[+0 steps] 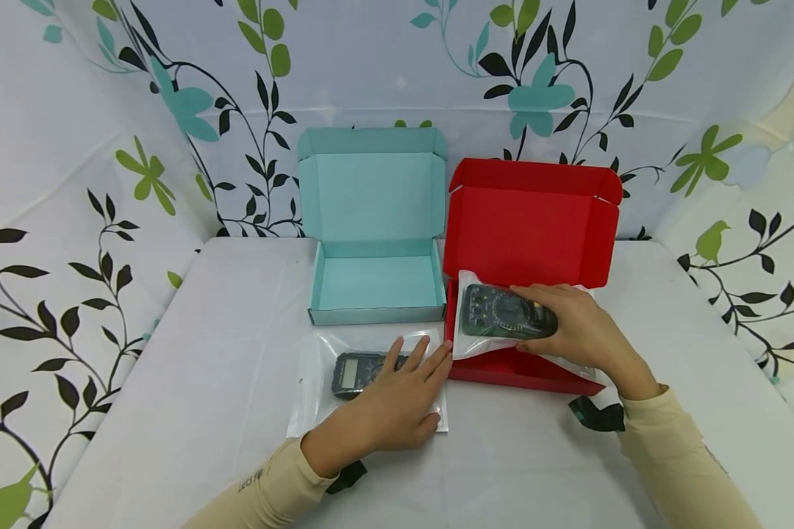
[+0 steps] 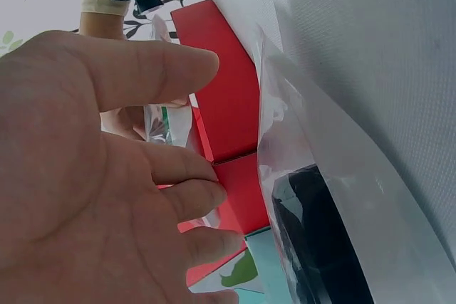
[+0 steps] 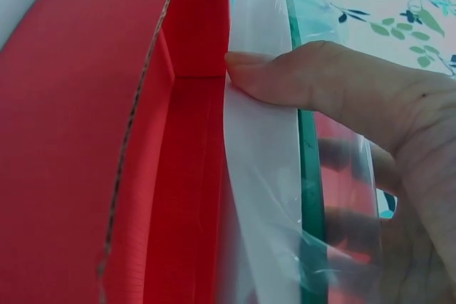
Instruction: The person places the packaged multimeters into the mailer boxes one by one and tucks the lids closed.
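Observation:
My right hand point(image 1: 585, 330) grips a green-edged multimeter point(image 1: 503, 311) in a clear plastic bag with a white backing point(image 3: 260, 147). The bagged meter is tilted over the open red cardboard box point(image 1: 529, 371), overlapping its left part. In the right wrist view the thumb presses the backing and the other fingers lie on the meter's far side. My left hand point(image 1: 387, 411) has its fingers extended, the tips right at the red box's front left corner. Under that hand in the head view lies a second bagged multimeter point(image 1: 349, 375), dark with a grey display, partly hidden by the fingers.
An open teal box point(image 1: 377, 316) stands at the left of the red one, its lid raised and nothing inside. Both boxes rest on a white-covered table point(image 1: 238, 353). A leaf-patterned cloth point(image 1: 384, 66) hangs behind and at the sides.

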Action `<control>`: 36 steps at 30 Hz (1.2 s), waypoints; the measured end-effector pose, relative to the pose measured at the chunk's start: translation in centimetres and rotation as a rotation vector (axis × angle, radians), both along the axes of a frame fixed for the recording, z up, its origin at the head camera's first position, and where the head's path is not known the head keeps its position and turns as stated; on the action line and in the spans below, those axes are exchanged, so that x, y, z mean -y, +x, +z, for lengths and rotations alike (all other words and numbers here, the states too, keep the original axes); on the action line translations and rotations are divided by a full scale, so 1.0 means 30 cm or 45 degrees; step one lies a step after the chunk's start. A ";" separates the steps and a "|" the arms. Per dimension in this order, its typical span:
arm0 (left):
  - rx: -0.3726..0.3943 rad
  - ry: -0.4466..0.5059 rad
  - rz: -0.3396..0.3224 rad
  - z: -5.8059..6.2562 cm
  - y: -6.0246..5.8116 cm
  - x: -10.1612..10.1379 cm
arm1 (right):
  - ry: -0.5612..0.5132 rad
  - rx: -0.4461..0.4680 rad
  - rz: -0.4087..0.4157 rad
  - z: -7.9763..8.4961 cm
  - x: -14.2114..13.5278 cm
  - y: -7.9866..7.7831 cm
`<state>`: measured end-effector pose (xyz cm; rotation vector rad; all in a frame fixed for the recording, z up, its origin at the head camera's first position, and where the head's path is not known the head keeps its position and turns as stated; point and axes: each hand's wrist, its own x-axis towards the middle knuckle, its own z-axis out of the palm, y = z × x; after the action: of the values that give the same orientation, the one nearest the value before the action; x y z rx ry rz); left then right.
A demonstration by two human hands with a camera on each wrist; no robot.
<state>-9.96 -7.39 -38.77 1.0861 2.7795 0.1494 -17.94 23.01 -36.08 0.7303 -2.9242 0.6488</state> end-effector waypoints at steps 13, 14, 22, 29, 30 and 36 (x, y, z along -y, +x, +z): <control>0.116 0.073 -0.014 0.002 -0.014 0.013 | -0.014 0.037 -0.001 -0.020 -0.002 -0.011; 0.125 0.074 -0.016 0.003 -0.015 0.014 | -0.014 0.039 0.002 -0.021 -0.002 -0.012; 0.148 0.081 -0.068 0.009 -0.020 0.026 | 0.004 0.062 -0.001 -0.033 0.000 -0.024; 0.129 0.072 -0.083 0.005 -0.021 0.028 | 0.003 0.091 -0.004 -0.044 0.000 -0.029; 0.126 0.068 -0.084 0.005 -0.022 0.027 | 0.000 0.094 -0.003 -0.046 0.000 -0.029; 0.125 0.054 -0.077 0.008 -0.021 0.025 | 0.010 0.096 -0.009 -0.054 0.000 -0.036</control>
<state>-10.59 -8.15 -38.54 1.1391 2.6659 0.2490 -19.02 23.02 -37.69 0.7116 -2.9977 0.6788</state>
